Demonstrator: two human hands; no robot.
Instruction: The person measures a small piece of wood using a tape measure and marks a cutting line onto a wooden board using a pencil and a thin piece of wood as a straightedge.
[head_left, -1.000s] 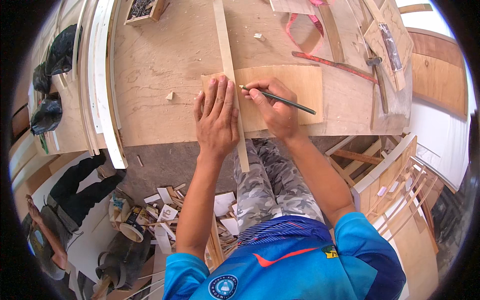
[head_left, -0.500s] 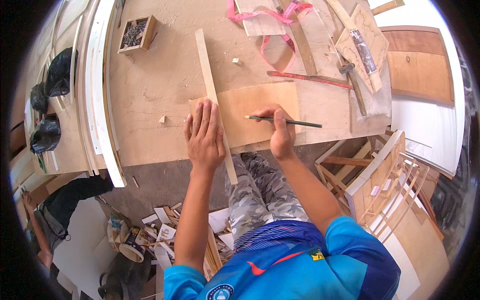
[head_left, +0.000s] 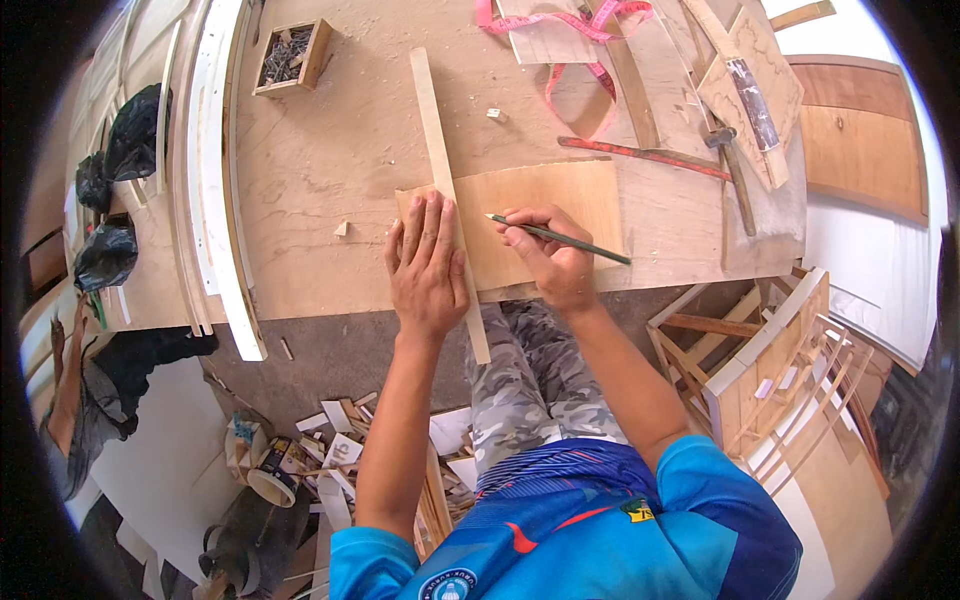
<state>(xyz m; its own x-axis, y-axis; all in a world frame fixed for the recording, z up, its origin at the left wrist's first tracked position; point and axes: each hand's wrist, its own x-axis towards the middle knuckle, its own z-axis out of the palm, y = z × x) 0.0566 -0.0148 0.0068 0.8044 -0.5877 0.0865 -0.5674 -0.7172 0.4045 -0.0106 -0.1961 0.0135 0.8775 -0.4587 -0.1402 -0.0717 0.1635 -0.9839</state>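
My left hand lies flat, fingers together, pressing a long thin wooden strip down across a small plywood sheet on the workbench. My right hand grips a dark green pencil. Its tip rests on the plywood a little to the right of the strip. The strip runs from the far part of the bench past the front edge, overhanging toward my legs.
A pink measuring tape, a red-handled tool and a hammer lie at the back right. A small wooden box of nails stands at the back left. White trim boards line the left edge. Wood scraps litter the floor.
The view has shifted, so the bench sits lower and closer. My right hand has drawn the pencil slightly right of the strip. My left hand stays pressed on the strip.
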